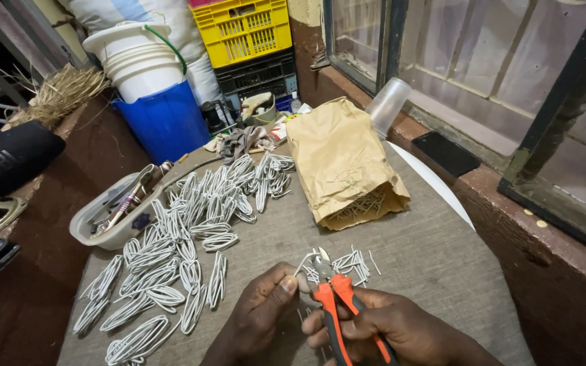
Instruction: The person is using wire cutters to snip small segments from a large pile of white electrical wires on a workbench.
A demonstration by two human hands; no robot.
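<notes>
Nearest: right hand (401, 332) clenched on orange-handled steel cutting pliers (334, 301), left hand (262, 308) pinching thin white wire (304, 258) at the jaws, above the grey cloth-covered desk (428, 257). Best kept square to the blades, fingertips clear, offcuts dropped beside the small cut-wire pile (350, 263).

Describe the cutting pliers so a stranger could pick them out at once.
Start at the grey round table and go to its near edge. There the right hand grips the pliers, jaws at a wire piece the left hand pinches. Their orange-and-black handles are unlike anything else there.
</notes>
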